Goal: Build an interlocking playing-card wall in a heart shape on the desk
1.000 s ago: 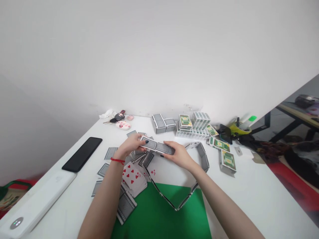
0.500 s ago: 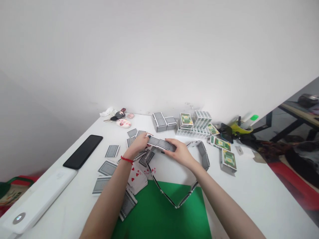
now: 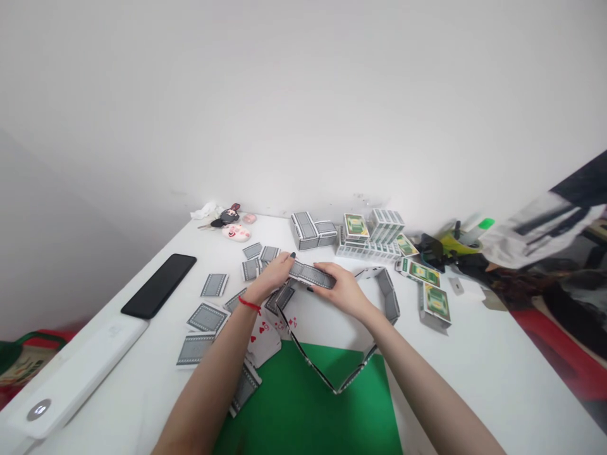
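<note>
A chain of joined playing cards with grey backs stands on edge in a ring over the white table and a green sheet. My left hand, a red string round its wrist, pinches the far side of the chain, thumb on the card faces. Gripping that same stretch a little to the right is my right hand, fingers closed over its end. Folded grey-backed cards lie loose around my left forearm. Face-up heart cards show beneath the forearm, partly hidden.
Folded card blocks and stacked card boxes stand by the wall. More green card boxes lie at the right. A black phone and a white device occupy the left edge. Someone's sleeve appears at far right.
My left hand has slid a little to the right along the card chain, closer to my right hand. A person's sleeve has come into view at the right.
</note>
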The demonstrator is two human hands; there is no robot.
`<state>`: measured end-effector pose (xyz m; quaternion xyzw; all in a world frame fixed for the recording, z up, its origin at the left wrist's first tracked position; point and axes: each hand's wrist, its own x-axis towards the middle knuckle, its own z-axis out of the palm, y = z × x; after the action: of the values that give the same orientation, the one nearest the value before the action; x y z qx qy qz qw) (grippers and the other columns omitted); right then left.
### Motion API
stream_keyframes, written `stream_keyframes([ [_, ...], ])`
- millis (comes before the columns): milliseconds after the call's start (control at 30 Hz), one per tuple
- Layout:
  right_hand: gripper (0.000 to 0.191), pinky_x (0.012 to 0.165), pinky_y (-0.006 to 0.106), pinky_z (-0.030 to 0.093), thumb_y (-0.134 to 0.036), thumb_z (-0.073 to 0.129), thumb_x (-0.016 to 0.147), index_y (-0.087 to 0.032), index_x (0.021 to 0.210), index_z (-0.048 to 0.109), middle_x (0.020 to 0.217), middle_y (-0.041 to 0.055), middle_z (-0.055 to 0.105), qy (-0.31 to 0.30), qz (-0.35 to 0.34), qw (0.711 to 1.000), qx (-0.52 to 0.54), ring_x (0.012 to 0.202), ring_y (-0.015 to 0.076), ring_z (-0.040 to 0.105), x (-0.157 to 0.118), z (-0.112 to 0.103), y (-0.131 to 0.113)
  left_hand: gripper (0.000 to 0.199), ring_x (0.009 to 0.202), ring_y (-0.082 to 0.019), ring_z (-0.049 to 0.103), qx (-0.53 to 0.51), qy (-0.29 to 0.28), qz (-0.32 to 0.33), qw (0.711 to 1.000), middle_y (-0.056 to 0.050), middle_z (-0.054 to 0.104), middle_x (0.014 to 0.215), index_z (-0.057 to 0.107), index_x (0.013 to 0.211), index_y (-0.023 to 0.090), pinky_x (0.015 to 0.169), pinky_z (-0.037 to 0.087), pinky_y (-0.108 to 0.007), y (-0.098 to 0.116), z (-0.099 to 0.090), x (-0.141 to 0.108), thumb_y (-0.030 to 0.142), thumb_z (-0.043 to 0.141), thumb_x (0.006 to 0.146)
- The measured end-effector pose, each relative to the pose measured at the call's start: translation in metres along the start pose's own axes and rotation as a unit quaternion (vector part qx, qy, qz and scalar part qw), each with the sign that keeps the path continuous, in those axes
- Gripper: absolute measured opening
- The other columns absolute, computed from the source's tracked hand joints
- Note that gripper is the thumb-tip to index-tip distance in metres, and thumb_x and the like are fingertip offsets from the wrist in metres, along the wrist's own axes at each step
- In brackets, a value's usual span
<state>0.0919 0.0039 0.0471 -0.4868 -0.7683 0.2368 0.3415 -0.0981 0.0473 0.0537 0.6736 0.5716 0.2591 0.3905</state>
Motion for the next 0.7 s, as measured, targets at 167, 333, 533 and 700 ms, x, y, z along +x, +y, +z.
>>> stream_keyframes([
  [167, 0.043, 0.092, 0.038, 0.043, -0.033, 0.064, 0.071, -0.019, 0.112, 0.059, 0.110, 0.0094, 0.063, 0.003, -0.006, 1.000, -0.001, 0.103, 0.0225, 0.057, 0.000, 0.000, 0.000, 0.032, 0.095, -0.020, 0.057, 0.092, -0.010, 0.045, 0.995, -0.007, 0.063, 0.101, 0.058, 0.096, 0.016, 0.084, 0.044, -0.032, -0.002, -0.027, -0.005, 0.026, 0.031, 0.082],
  [333, 0.043, 0.093, 0.036, 0.043, -0.034, 0.062, 0.073, -0.016, 0.112, 0.059, 0.110, 0.0102, 0.063, 0.002, 0.003, 1.000, -0.003, 0.103, 0.0214, 0.057, 0.001, -0.002, -0.004, 0.060, 0.128, -0.022, 0.035, 0.223, -0.078, 0.187, 0.953, -0.008, 0.037, 0.140, 0.038, 0.131, 0.015, 0.106, 0.028, -0.033, 0.003, -0.033, -0.024, 0.021, 0.046, 0.072],
  [533, 0.046, 0.094, 0.036, 0.041, -0.035, 0.057, 0.076, -0.016, 0.118, 0.055, 0.116, 0.0109, 0.061, -0.033, 0.026, 0.998, -0.036, 0.106, 0.0217, 0.056, 0.003, -0.008, -0.011, 0.038, 0.109, -0.021, 0.052, 0.311, -0.029, 0.186, 0.932, -0.014, 0.056, 0.117, 0.050, 0.110, 0.012, 0.093, 0.041, -0.032, 0.009, -0.003, -0.021, 0.006, 0.037, 0.075],
  [700, 0.050, 0.091, 0.034, 0.040, -0.036, 0.051, 0.080, -0.016, 0.126, 0.048, 0.122, 0.0108, 0.057, -0.104, 0.017, 0.981, -0.166, 0.109, 0.0236, 0.054, 0.010, -0.011, -0.031, 0.025, 0.092, -0.019, 0.058, 0.323, -0.011, 0.175, 0.930, -0.009, 0.062, 0.099, 0.054, 0.094, 0.015, 0.084, 0.044, -0.030, 0.012, -0.007, -0.017, 0.006, 0.036, 0.078],
])
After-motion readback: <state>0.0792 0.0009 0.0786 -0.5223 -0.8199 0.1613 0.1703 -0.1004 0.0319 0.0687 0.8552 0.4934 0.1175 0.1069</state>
